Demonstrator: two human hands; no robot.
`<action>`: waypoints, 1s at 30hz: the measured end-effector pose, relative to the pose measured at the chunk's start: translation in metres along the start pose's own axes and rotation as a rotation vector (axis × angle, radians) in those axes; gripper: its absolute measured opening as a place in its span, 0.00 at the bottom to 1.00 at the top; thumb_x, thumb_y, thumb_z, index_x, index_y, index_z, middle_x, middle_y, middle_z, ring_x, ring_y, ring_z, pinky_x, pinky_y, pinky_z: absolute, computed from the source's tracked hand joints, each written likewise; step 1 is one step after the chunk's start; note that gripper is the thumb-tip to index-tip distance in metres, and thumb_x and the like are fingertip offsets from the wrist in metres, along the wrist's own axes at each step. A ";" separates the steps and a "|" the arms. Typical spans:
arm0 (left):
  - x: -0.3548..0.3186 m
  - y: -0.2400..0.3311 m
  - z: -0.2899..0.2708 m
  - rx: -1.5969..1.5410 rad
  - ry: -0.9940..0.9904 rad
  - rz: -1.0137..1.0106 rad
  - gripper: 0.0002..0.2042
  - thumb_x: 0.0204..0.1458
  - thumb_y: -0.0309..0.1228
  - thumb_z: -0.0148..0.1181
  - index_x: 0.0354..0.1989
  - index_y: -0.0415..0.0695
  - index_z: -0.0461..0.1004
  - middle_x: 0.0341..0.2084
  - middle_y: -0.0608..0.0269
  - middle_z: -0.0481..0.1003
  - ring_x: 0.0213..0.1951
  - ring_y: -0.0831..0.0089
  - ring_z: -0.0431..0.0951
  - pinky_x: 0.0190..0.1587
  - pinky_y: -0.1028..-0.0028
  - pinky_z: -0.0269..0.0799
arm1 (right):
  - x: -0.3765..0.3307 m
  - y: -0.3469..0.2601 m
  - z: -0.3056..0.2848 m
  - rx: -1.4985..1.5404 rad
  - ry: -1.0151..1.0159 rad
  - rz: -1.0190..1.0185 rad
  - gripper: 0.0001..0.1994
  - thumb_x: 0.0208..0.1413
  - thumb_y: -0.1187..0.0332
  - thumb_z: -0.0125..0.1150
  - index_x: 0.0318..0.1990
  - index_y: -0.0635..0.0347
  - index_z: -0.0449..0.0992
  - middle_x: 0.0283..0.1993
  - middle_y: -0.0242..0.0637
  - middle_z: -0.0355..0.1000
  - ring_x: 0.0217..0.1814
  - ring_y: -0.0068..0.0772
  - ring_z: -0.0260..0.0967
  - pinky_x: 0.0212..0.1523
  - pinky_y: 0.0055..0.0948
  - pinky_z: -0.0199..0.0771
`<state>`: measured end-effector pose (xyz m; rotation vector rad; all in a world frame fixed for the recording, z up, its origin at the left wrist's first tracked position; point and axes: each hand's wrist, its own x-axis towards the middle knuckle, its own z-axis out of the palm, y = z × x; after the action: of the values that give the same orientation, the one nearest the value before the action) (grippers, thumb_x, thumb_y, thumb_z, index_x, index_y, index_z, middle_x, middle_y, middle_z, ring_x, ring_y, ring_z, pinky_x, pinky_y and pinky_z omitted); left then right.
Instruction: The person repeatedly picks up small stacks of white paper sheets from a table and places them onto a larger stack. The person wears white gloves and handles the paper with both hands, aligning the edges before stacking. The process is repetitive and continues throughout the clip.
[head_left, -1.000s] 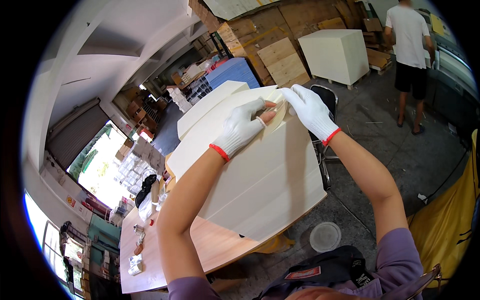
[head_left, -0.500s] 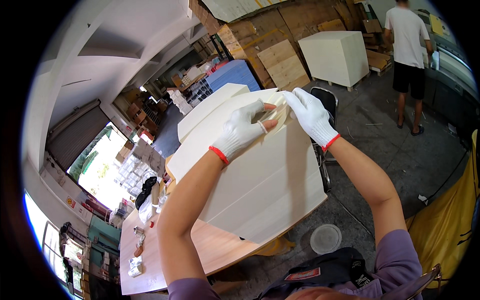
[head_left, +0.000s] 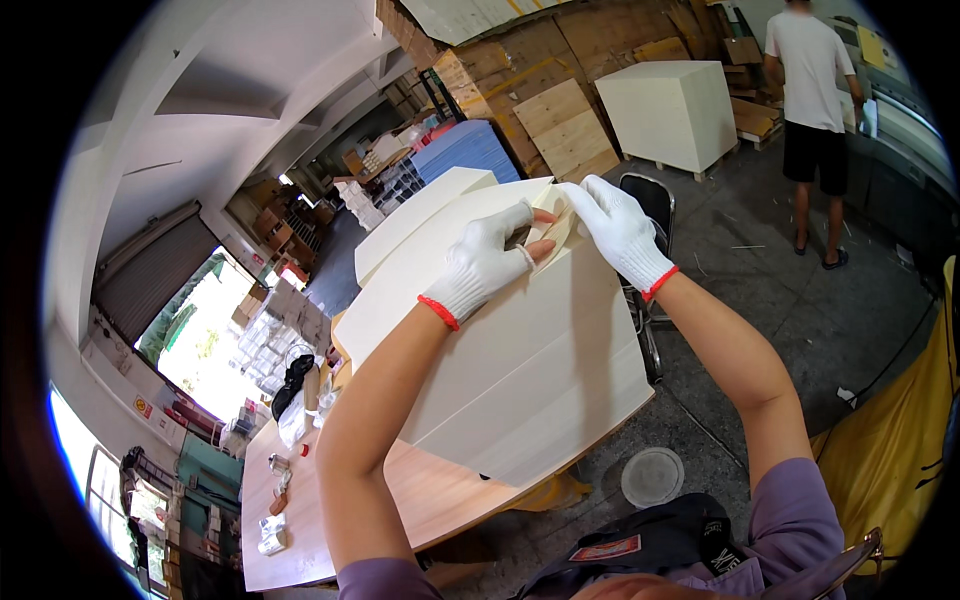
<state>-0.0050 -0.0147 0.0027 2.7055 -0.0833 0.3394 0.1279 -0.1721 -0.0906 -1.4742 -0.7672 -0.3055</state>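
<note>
A tall stack of cream paper sheets [head_left: 520, 350] fills the middle of the view. My left hand [head_left: 480, 255], in a white knitted glove with a red cuff, rests over its far right part. The bare thumb and a bare fingertip poke out of that glove, spread apart, their tips against the raised sheet edges. Beyond them, my right hand [head_left: 618, 228], gloved alike, is closed on the corner of a few bent paper sheets [head_left: 566, 228]. How many sheets are pinched there is hidden by its fingers.
A wooden table [head_left: 430, 465] carries the stack. Close behind lies another cream stack [head_left: 420, 215]. A black chair [head_left: 650, 200] stands past my right hand, and a round lid-like disc [head_left: 652, 477] is below. A co-worker [head_left: 815, 90] stands at the far right, near a pale block-shaped stack [head_left: 670, 115].
My right hand has shifted slightly left at the corner, and the bent sheets lie a little differently between my hands. My left hand has hardly moved.
</note>
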 end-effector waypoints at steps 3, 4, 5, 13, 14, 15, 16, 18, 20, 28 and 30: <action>-0.001 -0.001 -0.001 -0.011 0.000 0.027 0.18 0.64 0.37 0.68 0.59 0.45 0.80 0.32 0.68 0.76 0.37 0.79 0.72 0.43 0.73 0.71 | 0.001 0.001 0.000 -0.022 0.007 -0.009 0.27 0.73 0.45 0.51 0.35 0.64 0.71 0.29 0.48 0.69 0.33 0.47 0.68 0.40 0.41 0.69; -0.001 0.001 -0.001 -0.006 -0.005 0.026 0.17 0.65 0.36 0.65 0.59 0.45 0.80 0.32 0.68 0.76 0.37 0.79 0.72 0.44 0.73 0.71 | 0.000 0.000 -0.001 -0.028 0.008 -0.002 0.27 0.73 0.44 0.51 0.35 0.63 0.71 0.29 0.48 0.69 0.33 0.46 0.69 0.40 0.41 0.69; -0.002 0.004 -0.001 -0.001 -0.010 0.024 0.16 0.66 0.35 0.63 0.60 0.46 0.80 0.32 0.67 0.76 0.37 0.79 0.72 0.44 0.73 0.72 | 0.000 -0.001 -0.002 -0.034 0.009 0.005 0.27 0.73 0.44 0.51 0.35 0.63 0.72 0.30 0.47 0.70 0.33 0.46 0.69 0.40 0.40 0.69; 0.000 -0.001 0.000 0.052 0.030 0.108 0.15 0.70 0.31 0.53 0.60 0.51 0.81 0.35 0.61 0.78 0.39 0.75 0.76 0.47 0.71 0.75 | -0.002 -0.009 -0.004 -0.054 -0.016 0.070 0.27 0.72 0.43 0.53 0.37 0.63 0.74 0.30 0.45 0.72 0.34 0.43 0.72 0.41 0.40 0.70; 0.002 -0.002 0.001 0.033 0.016 0.075 0.14 0.69 0.33 0.56 0.60 0.51 0.81 0.37 0.58 0.80 0.40 0.72 0.78 0.48 0.69 0.76 | -0.002 -0.006 -0.004 -0.048 -0.010 0.061 0.27 0.72 0.43 0.53 0.37 0.63 0.74 0.30 0.45 0.72 0.34 0.43 0.72 0.41 0.40 0.70; 0.002 -0.002 0.002 0.013 0.003 0.043 0.14 0.69 0.35 0.59 0.60 0.51 0.81 0.39 0.55 0.82 0.41 0.70 0.81 0.49 0.67 0.77 | -0.002 -0.004 -0.003 -0.042 -0.003 0.052 0.27 0.72 0.43 0.53 0.37 0.63 0.74 0.30 0.45 0.72 0.34 0.43 0.72 0.41 0.40 0.70; 0.002 -0.001 0.002 0.028 -0.006 0.045 0.15 0.68 0.35 0.61 0.60 0.51 0.81 0.40 0.55 0.83 0.42 0.70 0.81 0.50 0.67 0.77 | -0.002 -0.003 -0.002 -0.037 0.000 0.047 0.27 0.72 0.43 0.53 0.37 0.63 0.74 0.30 0.45 0.72 0.34 0.43 0.72 0.41 0.40 0.70; 0.001 0.002 0.002 0.058 -0.024 0.049 0.16 0.66 0.37 0.65 0.60 0.52 0.80 0.43 0.55 0.84 0.45 0.69 0.83 0.52 0.67 0.78 | -0.002 -0.001 -0.001 -0.027 0.006 0.036 0.27 0.72 0.43 0.53 0.37 0.63 0.74 0.31 0.45 0.72 0.35 0.43 0.72 0.41 0.39 0.71; 0.002 -0.003 0.004 0.039 0.008 0.082 0.17 0.64 0.36 0.67 0.60 0.50 0.81 0.36 0.62 0.79 0.40 0.75 0.78 0.47 0.70 0.75 | -0.002 -0.001 -0.001 -0.032 0.005 0.040 0.27 0.72 0.43 0.52 0.37 0.63 0.73 0.31 0.45 0.72 0.35 0.44 0.72 0.41 0.39 0.71; 0.001 0.003 0.003 -0.021 -0.004 0.058 0.17 0.63 0.34 0.67 0.60 0.47 0.80 0.33 0.68 0.76 0.38 0.79 0.74 0.45 0.73 0.73 | -0.002 -0.001 -0.002 -0.028 0.016 0.061 0.27 0.71 0.42 0.53 0.38 0.63 0.74 0.31 0.45 0.73 0.36 0.44 0.73 0.42 0.39 0.71; 0.001 0.001 0.004 -0.023 -0.008 0.078 0.16 0.65 0.32 0.65 0.59 0.47 0.80 0.34 0.67 0.78 0.38 0.78 0.75 0.45 0.73 0.74 | -0.002 0.000 -0.004 -0.048 0.007 0.057 0.27 0.71 0.42 0.53 0.38 0.63 0.74 0.31 0.45 0.74 0.36 0.44 0.73 0.42 0.39 0.71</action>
<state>-0.0030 -0.0174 -0.0003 2.6862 -0.1942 0.3489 0.1278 -0.1762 -0.0917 -1.5364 -0.7154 -0.2874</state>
